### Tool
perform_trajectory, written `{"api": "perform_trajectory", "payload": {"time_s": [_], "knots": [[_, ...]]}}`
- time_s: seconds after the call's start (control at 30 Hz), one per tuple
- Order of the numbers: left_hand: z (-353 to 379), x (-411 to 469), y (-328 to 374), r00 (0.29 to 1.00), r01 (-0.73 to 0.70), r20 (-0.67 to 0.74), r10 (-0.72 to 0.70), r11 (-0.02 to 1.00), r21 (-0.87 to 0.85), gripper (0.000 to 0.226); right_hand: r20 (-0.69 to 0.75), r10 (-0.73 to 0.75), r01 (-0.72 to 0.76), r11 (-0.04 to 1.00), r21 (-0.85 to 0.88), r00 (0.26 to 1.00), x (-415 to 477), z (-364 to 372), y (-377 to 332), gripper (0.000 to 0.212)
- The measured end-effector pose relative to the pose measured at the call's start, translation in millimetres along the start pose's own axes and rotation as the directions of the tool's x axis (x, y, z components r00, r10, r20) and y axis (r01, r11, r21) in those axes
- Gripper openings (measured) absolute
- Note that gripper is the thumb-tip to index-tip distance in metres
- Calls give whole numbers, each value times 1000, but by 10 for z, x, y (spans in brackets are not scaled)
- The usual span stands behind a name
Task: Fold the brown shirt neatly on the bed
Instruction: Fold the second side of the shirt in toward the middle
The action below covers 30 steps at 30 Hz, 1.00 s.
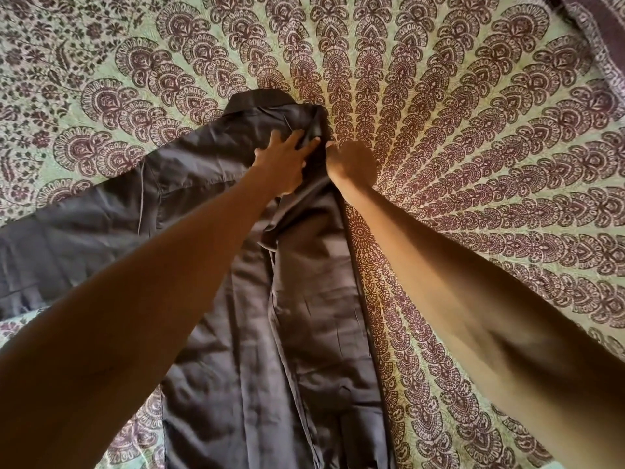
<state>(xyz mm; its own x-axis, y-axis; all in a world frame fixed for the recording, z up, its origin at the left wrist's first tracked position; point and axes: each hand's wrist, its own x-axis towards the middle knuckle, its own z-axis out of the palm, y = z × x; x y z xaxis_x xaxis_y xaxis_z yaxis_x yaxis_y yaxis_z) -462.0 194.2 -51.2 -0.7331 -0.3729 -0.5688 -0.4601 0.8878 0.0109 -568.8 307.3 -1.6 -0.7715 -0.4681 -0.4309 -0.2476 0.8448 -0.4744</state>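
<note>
The brown shirt [304, 299] lies lengthwise on the bed, collar [260, 98] at the far end, one sleeve [84, 225] spread out to the left. Its right side is folded inward, leaving a straight edge down the right. My left hand [284, 160] lies on the fabric just below the collar, fingers spread and pressing at the shoulder fold. My right hand [350, 162] is at the shirt's right edge by the shoulder, fingers curled; whether it pinches the cloth is hidden.
The bed is covered by a green sheet [473, 164] with a dark maroon peacock-feather print. A dark patterned cloth [595, 32] lies bunched at the far right corner.
</note>
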Motion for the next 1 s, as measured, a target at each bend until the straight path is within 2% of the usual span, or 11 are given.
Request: {"api": "perform_trajectory", "payload": {"time_s": [0.2, 0.33, 0.4, 0.57, 0.63, 0.7, 0.73, 0.9, 1.0], "knots": [[-353, -356, 207, 995, 74, -56, -80, 992, -98, 68, 171, -90, 59, 982, 179, 981, -178, -69, 301, 56], [-386, -402, 234, 994, 86, -51, -92, 992, -97, 72, 342, -138, 125, 990, 58, 930, -307, -93, 534, 44], [-379, -401, 239, 994, 89, -57, -95, 992, -92, 71, 373, -135, 109, 990, 89, 918, -364, -88, 617, 39], [-402, -473, 333, 991, 104, -73, -114, 986, -127, 69, 326, -116, 89, 991, 97, 938, -570, -108, 725, 35], [-349, -596, 421, 957, 110, -246, -154, 977, -183, 65, 282, -114, 96, 992, 77, 953, -632, -117, 757, 31], [-231, -753, 525, 884, 72, -440, -161, 975, -212, 54, 278, -113, 79, 988, 129, 954, -676, -126, 776, 18], [-151, -820, 568, 865, 43, -479, -147, 974, -222, 50, 272, -110, 67, 985, 161, 956, -692, -137, 779, 25], [166, -990, 612, 922, 12, -375, -96, 975, -221, 60, 171, -95, 44, 959, 279, 981, -762, -95, 812, 35], [169, -988, 562, 933, 19, -349, -86, 981, -193, 65, 254, -54, 13, 987, 161, 966, -846, -94, 861, 42]]}}
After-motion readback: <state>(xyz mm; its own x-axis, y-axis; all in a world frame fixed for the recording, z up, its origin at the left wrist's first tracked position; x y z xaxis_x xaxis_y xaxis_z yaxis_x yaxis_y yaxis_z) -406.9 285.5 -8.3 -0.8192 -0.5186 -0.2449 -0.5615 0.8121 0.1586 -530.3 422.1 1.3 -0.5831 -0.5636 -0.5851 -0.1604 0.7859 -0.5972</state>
